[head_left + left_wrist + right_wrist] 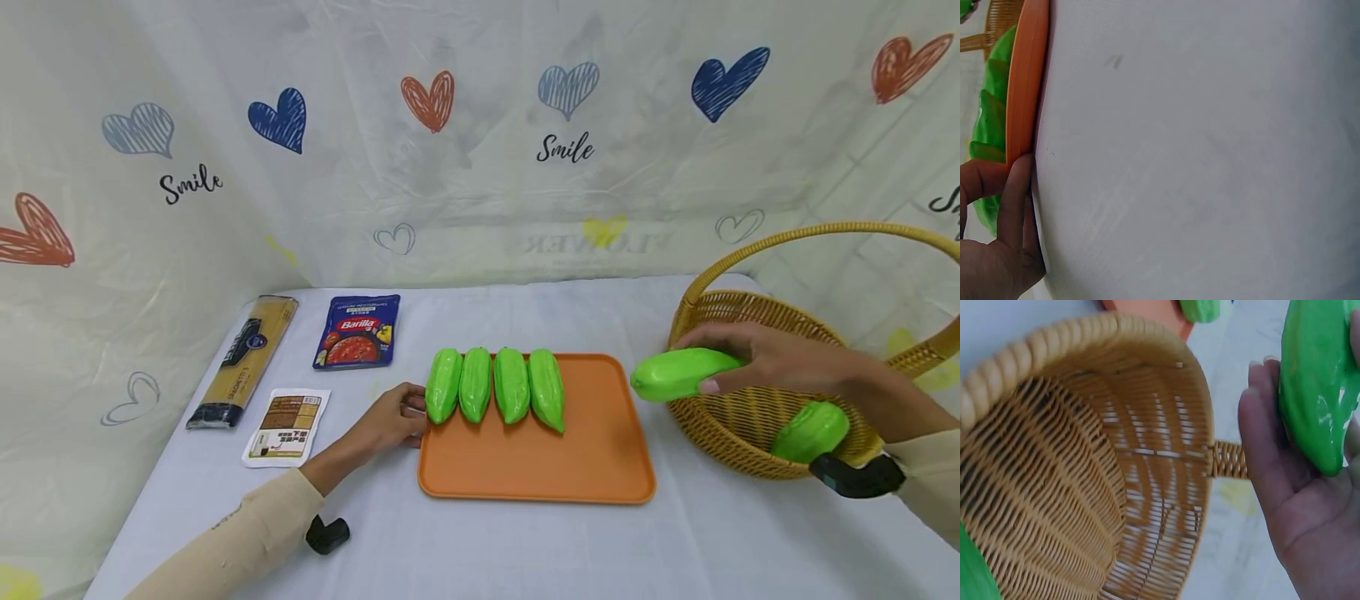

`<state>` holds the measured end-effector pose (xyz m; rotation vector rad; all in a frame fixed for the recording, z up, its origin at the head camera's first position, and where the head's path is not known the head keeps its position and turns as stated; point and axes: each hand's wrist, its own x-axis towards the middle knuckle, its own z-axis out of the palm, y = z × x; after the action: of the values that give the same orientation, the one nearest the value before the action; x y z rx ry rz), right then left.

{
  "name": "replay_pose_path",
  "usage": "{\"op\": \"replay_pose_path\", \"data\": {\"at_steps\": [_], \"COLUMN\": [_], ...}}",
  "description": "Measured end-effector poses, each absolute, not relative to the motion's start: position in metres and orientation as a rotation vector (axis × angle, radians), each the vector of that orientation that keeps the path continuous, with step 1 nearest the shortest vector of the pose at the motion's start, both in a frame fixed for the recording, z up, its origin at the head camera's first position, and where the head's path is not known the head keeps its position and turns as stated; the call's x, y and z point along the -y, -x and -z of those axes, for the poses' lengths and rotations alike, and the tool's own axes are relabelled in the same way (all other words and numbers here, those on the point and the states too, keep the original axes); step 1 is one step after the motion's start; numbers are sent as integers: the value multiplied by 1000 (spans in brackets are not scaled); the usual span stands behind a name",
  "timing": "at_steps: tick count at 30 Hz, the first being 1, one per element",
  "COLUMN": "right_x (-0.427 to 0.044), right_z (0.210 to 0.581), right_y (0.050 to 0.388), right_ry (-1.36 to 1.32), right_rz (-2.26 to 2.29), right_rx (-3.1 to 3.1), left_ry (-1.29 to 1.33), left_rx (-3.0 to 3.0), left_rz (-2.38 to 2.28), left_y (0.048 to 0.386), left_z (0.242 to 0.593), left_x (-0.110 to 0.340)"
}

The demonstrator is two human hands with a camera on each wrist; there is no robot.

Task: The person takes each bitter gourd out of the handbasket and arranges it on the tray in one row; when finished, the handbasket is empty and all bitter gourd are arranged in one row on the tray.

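My right hand grips a glossy green bitter melon above the gap between the basket and the tray. In the right wrist view the same bitter melon lies against the palm, its tapered end near the wrist. At the left rim of the orange tray, my left hand pinches the edge between thumb and fingers. Several bitter melons lie side by side along the tray's far left part. Another bitter melon rests inside the wicker basket, partly hidden by its wall.
A tall handle arches over the basket. Left of the tray lie a spaghetti pack, a blue sauce pouch and a white-and-brown packet. A printed curtain hangs behind the white-covered table.
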<state>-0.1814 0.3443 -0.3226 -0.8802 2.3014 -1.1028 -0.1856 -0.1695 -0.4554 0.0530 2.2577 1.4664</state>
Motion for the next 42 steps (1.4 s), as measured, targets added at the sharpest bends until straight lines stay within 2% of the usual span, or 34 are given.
{"op": "replay_pose_path", "data": {"at_steps": [13, 32, 42], "right_x": [-321, -293, -275], "right_z": [330, 349, 358], "right_y": [176, 173, 167], "right_ry": [685, 794, 687], "right_rz": [1018, 1136, 1003], "right_rx": [-2352, -2131, -2282], "left_ry": [-56, -61, -73], "left_rx": [-2271, -2261, -2254], "left_rz": [-1472, -1471, -1479], "left_y": [185, 185, 185], "left_z": [456, 456, 456], "left_x": [168, 169, 170]}}
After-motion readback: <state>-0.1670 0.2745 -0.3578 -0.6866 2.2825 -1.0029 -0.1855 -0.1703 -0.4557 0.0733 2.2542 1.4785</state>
